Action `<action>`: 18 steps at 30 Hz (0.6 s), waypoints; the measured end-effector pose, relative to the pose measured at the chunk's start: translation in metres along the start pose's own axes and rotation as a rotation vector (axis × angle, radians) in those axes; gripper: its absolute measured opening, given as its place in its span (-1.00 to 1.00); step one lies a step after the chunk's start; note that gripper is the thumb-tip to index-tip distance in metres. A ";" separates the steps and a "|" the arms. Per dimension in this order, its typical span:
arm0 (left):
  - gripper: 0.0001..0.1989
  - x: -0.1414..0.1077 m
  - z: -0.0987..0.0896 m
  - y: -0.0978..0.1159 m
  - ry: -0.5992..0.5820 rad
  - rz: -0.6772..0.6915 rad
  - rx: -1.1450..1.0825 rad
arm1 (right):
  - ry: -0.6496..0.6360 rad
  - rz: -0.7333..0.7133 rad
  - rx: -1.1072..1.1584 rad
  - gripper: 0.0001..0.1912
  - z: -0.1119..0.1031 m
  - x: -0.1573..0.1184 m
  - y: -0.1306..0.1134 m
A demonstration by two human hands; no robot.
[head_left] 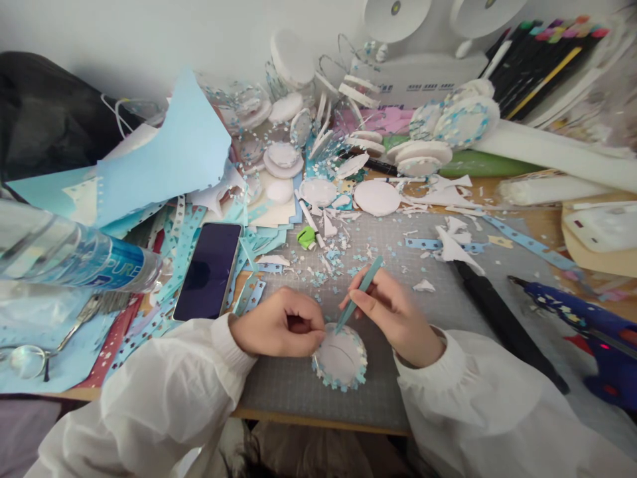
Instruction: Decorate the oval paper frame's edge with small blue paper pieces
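A round white disc (342,358) lies low on the grey cutting mat, its rim set with small pale-blue and cream flower- or star-shaped confetti. My left hand (283,324) is closed, thumb and forefinger pinched at the disc's upper left rim; the exact grip is partly hidden. Teal tweezers (362,287) slant down between the thumb and fingers of my right hand (391,309). Their tips meet the disc's upper edge. A thin dark curved line crosses the disc's face. Loose confetti (338,255) is scattered on the mat beyond both hands.
A phone (209,272) and a water bottle (74,249) lie left. Toward the right are a black pen-like tool (507,325) and a blue glue gun (587,332) with a red light. White discs (377,198), paper scraps and a green object (306,237) crowd the back.
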State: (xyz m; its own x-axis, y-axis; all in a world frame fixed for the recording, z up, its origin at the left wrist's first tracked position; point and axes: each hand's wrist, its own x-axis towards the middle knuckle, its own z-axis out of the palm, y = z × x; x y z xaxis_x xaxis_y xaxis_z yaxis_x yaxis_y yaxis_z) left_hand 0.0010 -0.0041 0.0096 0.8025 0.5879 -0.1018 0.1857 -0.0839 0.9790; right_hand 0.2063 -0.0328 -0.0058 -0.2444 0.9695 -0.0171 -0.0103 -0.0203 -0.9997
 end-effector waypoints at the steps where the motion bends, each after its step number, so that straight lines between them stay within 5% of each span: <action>1: -0.79 0.000 0.000 0.000 -0.003 0.008 0.001 | 0.004 -0.002 0.002 -0.71 0.000 0.000 0.000; 18: -0.77 0.003 0.001 -0.002 -0.010 0.101 -0.010 | 0.000 0.084 0.067 -0.71 0.004 -0.001 -0.002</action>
State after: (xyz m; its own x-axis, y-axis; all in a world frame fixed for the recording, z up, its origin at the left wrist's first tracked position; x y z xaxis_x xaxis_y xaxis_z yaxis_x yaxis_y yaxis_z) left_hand 0.0033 -0.0028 0.0077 0.8222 0.5692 -0.0041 0.0981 -0.1345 0.9860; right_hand 0.2030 -0.0342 -0.0041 -0.2471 0.9637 -0.1010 -0.0547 -0.1180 -0.9915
